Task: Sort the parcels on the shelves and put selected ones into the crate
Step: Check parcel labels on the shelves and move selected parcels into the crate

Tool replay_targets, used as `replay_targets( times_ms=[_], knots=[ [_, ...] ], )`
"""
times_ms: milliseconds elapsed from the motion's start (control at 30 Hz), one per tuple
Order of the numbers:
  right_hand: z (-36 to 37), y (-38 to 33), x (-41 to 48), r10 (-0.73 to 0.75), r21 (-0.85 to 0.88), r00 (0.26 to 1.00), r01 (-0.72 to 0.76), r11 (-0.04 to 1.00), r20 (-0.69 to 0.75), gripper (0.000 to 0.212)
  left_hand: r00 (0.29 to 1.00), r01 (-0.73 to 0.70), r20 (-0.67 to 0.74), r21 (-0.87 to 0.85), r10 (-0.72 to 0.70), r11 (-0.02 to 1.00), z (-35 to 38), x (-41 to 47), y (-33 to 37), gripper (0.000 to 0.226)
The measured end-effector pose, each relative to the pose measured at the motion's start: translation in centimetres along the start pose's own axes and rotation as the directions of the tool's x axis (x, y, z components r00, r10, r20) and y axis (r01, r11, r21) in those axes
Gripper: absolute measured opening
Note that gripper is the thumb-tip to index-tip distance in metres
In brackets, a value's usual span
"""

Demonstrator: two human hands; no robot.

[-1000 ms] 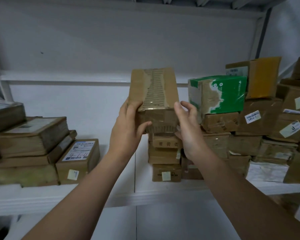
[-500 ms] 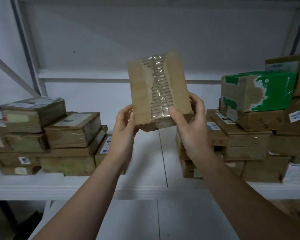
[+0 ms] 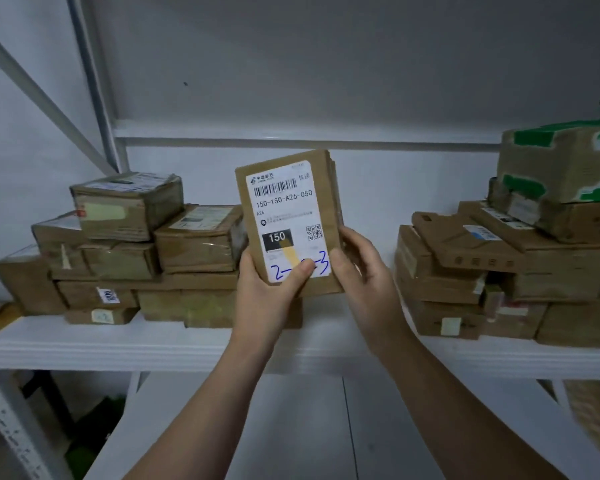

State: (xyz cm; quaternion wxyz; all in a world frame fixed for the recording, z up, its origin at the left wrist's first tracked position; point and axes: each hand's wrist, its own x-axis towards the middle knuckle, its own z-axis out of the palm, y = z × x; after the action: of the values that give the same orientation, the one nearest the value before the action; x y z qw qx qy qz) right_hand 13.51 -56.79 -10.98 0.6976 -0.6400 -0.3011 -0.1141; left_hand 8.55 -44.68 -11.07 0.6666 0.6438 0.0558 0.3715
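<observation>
White shelf [image 3: 187,344] is loaded with a 9 o'clock stack [image 3: 194,244] and a 3 o'clock stack [image 3: 499,258]; one parcel [image 3: 291,216] is held upright between them.
Gripped only at its lower corners by left hand [image 3: 267,296] and right hand [image 3: 364,271], it could be dropped onto the shelf; since the earlier frame it has been flipped, label [image 3: 284,223] shown instead of tape.

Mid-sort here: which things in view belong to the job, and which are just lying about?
Job: labelled parcel, gripped by left hand and right hand; left parcel stack; right parcel stack; green-printed box; shelf board. No crate in view.
Lying about: upright post; diagonal brace.
</observation>
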Motion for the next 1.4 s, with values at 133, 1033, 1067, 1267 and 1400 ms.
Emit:
replay_targets(
  times_ms=[133, 1033, 1067, 1267, 1400],
  knots=[
    [1.0, 0.4, -1.0, 0.018, 0.052, 1.0, -0.017, 0.999, -0.021, 0.041, 0.997, -0.052, 0.065, 0.062, 0.048, 0.997, -1.5, 0.0, -1.1, 0.035],
    [1.8, 2.6, -2.2, 0.056, 0.042, 0.989, -0.051, 0.998, -0.138, 0.032, 0.982, -0.11, 0.168, 0.149, 0.085, 0.983, -3.3, -0.1, -3.7, 0.044],
    [1.7, 2.7, -2.3, 0.056, 0.036, 0.984, -0.05, 0.998, -0.167, 0.032, 0.982, -0.104, 0.173, 0.204, 0.068, 0.973, -3.3, -0.1, -3.7, 0.051],
    [1.9, 3.5, -2.1, -0.029, -0.049, 0.983, 0.02, 0.999, -0.18, 0.051, 0.896, -0.386, 0.393, 0.462, 0.205, 0.798, -3.9, 0.6, -3.3, 0.087],
    [1.8, 3.5, -1.1, -0.118, -0.201, 0.993, 0.118, 0.973, 0.008, 0.063, 0.837, -0.543, 0.386, 0.496, 0.388, 0.677, -4.7, 1.8, -2.5, 0.074]
  ],
)
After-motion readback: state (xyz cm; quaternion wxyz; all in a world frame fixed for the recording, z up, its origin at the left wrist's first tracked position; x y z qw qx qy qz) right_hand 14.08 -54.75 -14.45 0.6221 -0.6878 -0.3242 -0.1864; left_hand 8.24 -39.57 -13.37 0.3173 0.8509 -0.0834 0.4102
